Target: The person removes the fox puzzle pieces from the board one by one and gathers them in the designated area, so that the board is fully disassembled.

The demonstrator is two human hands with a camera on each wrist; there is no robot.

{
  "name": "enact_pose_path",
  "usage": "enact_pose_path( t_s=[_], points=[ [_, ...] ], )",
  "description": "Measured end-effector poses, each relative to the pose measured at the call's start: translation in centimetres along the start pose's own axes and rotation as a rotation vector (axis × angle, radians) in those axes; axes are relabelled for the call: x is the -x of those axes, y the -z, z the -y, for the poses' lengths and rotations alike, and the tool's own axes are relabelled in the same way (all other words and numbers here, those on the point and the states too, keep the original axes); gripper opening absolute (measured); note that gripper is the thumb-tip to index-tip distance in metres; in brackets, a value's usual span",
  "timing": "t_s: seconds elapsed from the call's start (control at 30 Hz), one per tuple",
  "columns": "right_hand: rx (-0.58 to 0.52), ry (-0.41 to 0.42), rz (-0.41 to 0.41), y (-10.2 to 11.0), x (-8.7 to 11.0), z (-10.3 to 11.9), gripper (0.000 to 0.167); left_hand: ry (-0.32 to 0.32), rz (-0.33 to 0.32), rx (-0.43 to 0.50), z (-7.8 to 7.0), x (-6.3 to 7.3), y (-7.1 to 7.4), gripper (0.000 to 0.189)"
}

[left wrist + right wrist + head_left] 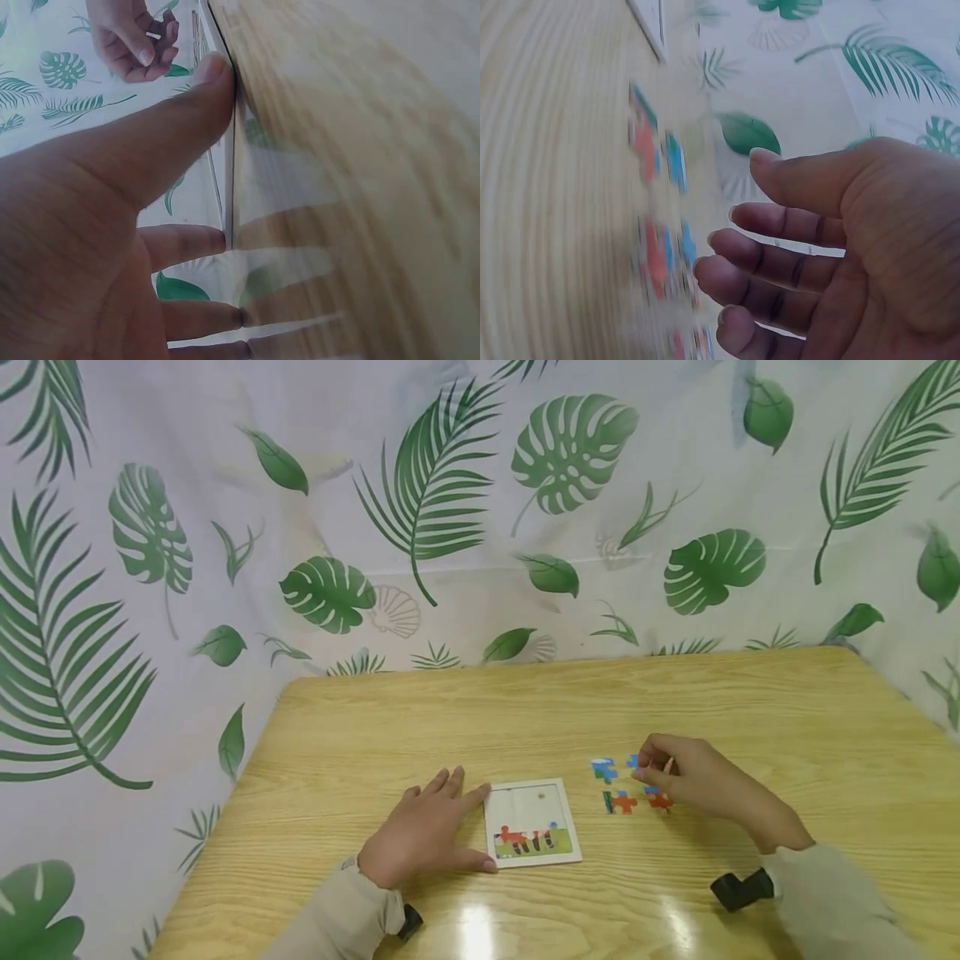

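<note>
1 puzzle tray (525, 806) lies on the table (375, 718), lower part filled, upper part bare. left hand (423, 837): spread wide, gripping nothing, thumb and forefinger touching the tray's left side, probably to stop it sliding. right hand (701, 781): fingers loosely bent, thumb apart, nothing seen held, over loose jigsaw pieces (622, 803) laid right of the tray, presumably for easy reach.

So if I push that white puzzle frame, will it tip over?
Probably not: the white puzzle frame lies flat. It looks thin, so probably light too. It might slide easily, since the table looks smooth and shiny.
</note>
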State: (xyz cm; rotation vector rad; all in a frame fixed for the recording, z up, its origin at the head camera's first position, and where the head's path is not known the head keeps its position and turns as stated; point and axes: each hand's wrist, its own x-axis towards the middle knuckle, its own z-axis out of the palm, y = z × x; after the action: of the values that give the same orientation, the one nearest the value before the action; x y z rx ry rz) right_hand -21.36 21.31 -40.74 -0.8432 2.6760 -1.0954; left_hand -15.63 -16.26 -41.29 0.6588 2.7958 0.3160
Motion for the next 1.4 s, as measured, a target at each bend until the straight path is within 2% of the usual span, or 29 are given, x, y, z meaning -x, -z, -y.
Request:
enact_pose_path(
  t_s=[0.13, 0.43, 0.6, 0.7, 0.9, 1.1, 1.4],
  points=[
    [-0.029, 0.001, 0.054, -1.3, -1.4, 1.8, 0.009, 0.006, -0.002, -0.014, -0.1, -0.1, -0.2, 0.098],
    [-0.108, 0.051, 0.142, -5.0, -4.5, 4.9, 0.004, 0.004, -0.014, -0.033, -0.3, -0.1, -0.3, 0.097],
    [-0.146, 0.031, 0.21, -7.1, -5.6, 6.5, 0.005, 0.005, -0.008, -0.031, -0.3, -0.2, -0.4, 0.098],
    [-0.135, 0.039, 0.256, -8.2, -6.1, 7.4, 0.008, 0.004, -0.005, -0.047, -0.3, -0.3, -0.5, 0.098],
    [-0.078, 0.132, 0.311, -10.1, -6.5, 8.4, 0.009, -0.001, -0.003, -0.084, -0.4, -0.2, -0.5, 0.097],
    [-0.04, 0.157, 0.316, -11.0, -6.3, 9.0, 0.01, -0.013, -0.02, -0.092, -0.4, -0.1, -0.4, 0.097],
    [0.041, 0.117, 0.253, -11.5, -5.5, 10.1, 0.016, -0.005, -0.023, -0.087, -0.1, -0.1, -0.4, 0.098]
  ],
)
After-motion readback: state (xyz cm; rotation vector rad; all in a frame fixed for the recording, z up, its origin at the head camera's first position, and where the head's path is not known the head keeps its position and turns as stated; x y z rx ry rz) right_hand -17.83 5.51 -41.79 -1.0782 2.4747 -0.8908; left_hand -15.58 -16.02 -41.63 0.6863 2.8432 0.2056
